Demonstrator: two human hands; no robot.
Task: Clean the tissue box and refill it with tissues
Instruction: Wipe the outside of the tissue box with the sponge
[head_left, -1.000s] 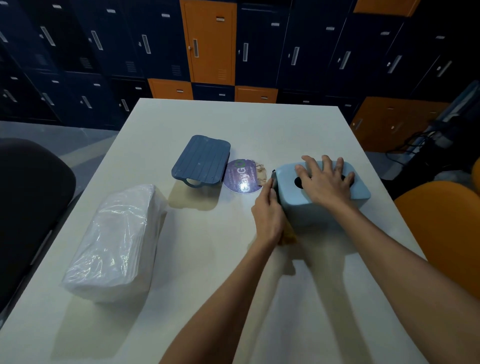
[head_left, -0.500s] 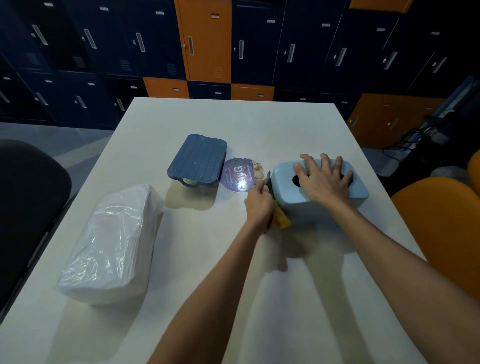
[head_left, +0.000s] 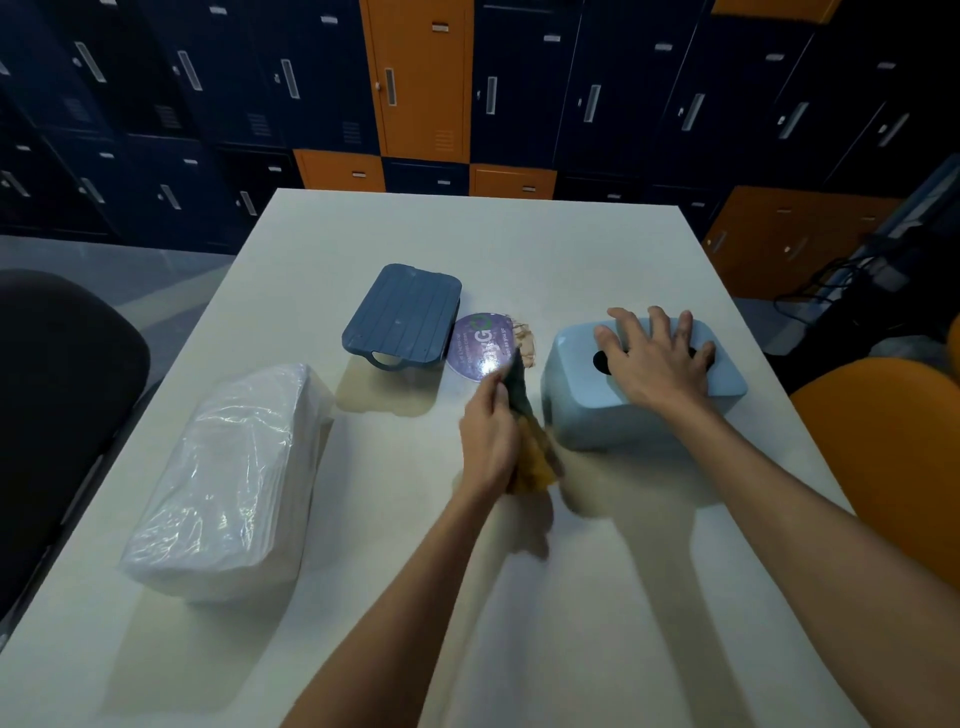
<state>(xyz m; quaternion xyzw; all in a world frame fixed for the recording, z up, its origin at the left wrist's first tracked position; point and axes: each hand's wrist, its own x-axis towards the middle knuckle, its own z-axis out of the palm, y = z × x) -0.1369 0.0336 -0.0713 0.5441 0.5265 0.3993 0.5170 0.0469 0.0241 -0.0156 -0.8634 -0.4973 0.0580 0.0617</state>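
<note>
Two hands work at the light blue tissue box (head_left: 602, 410), which stands on the white bench (head_left: 519, 239). The right hand (head_left: 657, 358) lies flat and released on its top. The left hand (head_left: 488, 441), just left of the box, has its grip clenched on a yellow and dark sponge (head_left: 530, 447). Further left lie a dark blue lid (head_left: 402, 314) and a wrapped tissue pack (head_left: 234, 478).

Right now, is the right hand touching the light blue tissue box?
Touching. The head view shows the right hand lying flat, fingers spread, on top of the tissue box, partly covering its dark opening.
</note>
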